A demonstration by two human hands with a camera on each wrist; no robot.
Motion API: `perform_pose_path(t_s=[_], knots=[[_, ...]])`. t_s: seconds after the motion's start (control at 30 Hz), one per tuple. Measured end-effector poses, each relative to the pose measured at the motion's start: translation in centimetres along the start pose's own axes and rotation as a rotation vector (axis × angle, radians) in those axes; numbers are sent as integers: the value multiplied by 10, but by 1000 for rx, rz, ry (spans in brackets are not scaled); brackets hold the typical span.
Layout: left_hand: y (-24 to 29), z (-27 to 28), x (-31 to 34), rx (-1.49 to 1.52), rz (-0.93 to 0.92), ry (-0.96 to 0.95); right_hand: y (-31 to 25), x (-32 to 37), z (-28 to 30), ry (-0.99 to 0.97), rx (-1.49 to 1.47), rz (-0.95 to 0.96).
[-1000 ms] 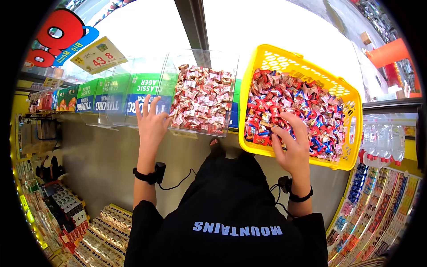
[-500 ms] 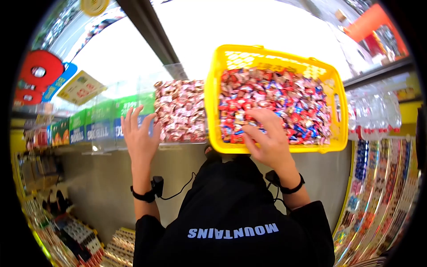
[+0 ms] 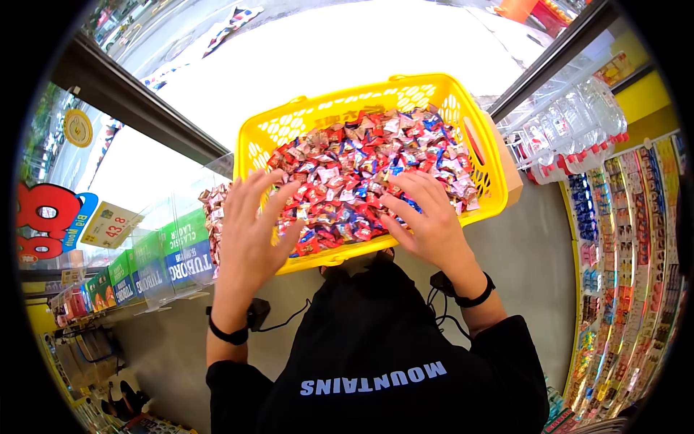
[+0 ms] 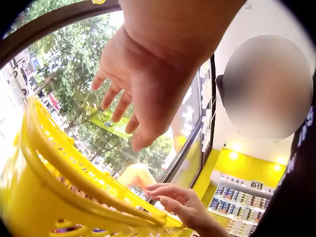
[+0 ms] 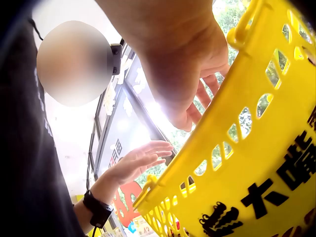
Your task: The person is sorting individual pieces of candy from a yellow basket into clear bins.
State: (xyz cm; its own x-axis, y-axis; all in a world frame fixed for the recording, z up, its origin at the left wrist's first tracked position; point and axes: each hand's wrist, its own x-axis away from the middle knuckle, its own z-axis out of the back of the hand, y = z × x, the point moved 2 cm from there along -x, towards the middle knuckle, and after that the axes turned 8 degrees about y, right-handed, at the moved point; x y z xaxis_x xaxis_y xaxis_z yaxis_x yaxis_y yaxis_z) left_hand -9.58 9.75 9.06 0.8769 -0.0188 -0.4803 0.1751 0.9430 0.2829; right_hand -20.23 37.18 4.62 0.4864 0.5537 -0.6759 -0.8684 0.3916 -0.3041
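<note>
A yellow plastic basket [image 3: 340, 254] with perforated walls stands before me, filled with red, blue and pink wrapped candies [image 3: 361, 166]. My left hand [image 3: 253, 235] hovers over its front left part, fingers spread and pointing forward, holding nothing. Over the front right rim is my right hand [image 3: 430, 228], its fingers loosely bent above the candies. The left wrist view shows the left hand [image 4: 153, 89] higher than the basket rim [image 4: 98, 197]. In the right wrist view, the right hand's fingers pass behind the basket wall [image 5: 222, 173], which hides their tips.
Left of the basket, pink-wrapped candies [image 3: 215, 210] fill a clear bin, partly hidden by my left hand. Green-and-blue beer cartons [image 3: 189, 249] line up beyond it, with a price sign [image 3: 108, 224] above. Bottled water [image 3: 578, 126] and packed shelves [image 3: 629, 267] are at right.
The head view has turned right, bringing the basket nearer the middle. My left hand has gone from beside the pink candies to over the basket's left side. The right hand has stayed over the basket.
</note>
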Motion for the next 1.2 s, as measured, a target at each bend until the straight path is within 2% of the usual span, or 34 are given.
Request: perform_pose_path(t_s=[0.13,0.27,0.37,0.43,0.57,0.6,0.7,0.8,0.9,1.03,1.13,1.2], knots=[[16,-35,9,41,26,-35,14,11,18,-16,27,-38],[18,-48,20,25,69,-27,39,8,41,-48,76,-59],[11,-52,27,19,92,0,55,-15,65,-126,274,3],[8,-56,30,59,121,25,63,-40,78,-172,305,74],[7,-59,32,108,146,65,98,-74,58,-283,326,184],[8,-59,32,108,144,66,114,-75,44,-337,305,179],[7,-58,33,149,155,67,147,-79,4,-797,445,-34],[5,-57,32,192,158,58,181,-66,-30,-877,574,43],[3,-56,32,211,137,48,189,-67,-40,-906,535,-24],[2,-57,32,224,126,59,184,-79,-39,-916,558,-15],[-1,-59,33,229,92,66,161,-105,-19,-951,433,-165],[-1,-59,33,230,86,66,136,-113,-6,-837,325,-146]])
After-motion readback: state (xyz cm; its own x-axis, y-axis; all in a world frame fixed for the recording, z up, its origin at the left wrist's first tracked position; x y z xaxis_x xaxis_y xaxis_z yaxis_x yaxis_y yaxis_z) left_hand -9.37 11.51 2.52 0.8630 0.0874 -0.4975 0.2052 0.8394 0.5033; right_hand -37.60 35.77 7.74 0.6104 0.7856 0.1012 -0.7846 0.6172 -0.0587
